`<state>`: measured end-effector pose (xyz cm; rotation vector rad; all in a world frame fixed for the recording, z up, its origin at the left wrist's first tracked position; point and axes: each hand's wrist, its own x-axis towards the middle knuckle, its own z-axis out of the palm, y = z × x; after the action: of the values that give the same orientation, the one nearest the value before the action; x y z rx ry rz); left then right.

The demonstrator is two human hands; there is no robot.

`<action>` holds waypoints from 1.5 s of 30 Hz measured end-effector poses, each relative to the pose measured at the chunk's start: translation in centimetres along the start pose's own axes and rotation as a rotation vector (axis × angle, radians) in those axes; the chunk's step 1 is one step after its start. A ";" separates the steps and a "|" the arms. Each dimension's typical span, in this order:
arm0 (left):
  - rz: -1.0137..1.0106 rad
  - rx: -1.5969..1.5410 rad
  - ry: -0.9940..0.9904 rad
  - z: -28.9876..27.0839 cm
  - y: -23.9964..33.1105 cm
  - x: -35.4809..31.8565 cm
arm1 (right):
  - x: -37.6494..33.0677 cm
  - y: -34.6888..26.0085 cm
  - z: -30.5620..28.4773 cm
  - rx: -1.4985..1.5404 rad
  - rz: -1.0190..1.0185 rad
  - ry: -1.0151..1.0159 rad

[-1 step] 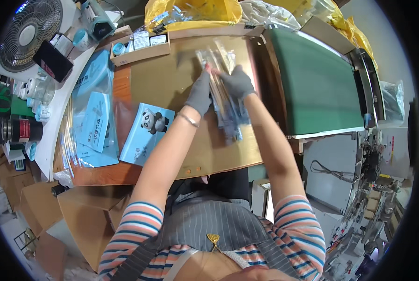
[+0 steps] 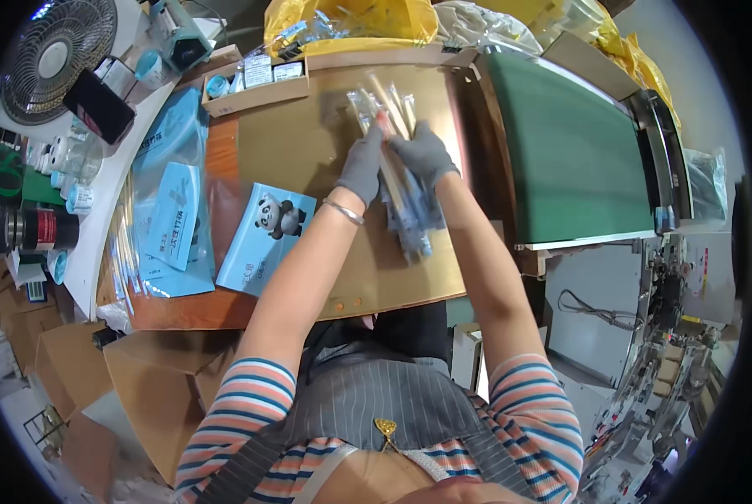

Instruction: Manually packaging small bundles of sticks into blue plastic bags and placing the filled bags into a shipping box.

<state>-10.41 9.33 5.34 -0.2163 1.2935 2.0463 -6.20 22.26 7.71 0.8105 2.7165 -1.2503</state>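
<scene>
Over the tan board, a loose bundle of chopsticks in clear and blue wrappers is clasped between my two grey-gloved hands. Its pale ends fan out at the far side, and the bluish ends point toward me. My left hand closes on the left side of the bundle, its bare fingertips pressing near the far ends. From the other side my right hand grips it, fingers partly hidden behind the sticks. The wrappers are somewhat blurred.
Left of the board lie a blue panda-print package and blue printed bags. A cardboard box of small packets stands at the back left. A green conveyor belt runs on the right; a fan and phone are far left.
Both hands and the bundle have shifted very slightly. The far ends of the wrapped chopsticks are spread a little differently, and my fingers have moved a little on them.
</scene>
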 end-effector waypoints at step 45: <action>0.683 2.130 0.451 -15.8 -3.8 -18.7 | -26.9 -1.8 0.9 1.244 -0.138 -0.542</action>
<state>2.47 -11.72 3.79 0.8488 3.2083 -0.0494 16.02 8.81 15.08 0.1773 1.3915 -2.6761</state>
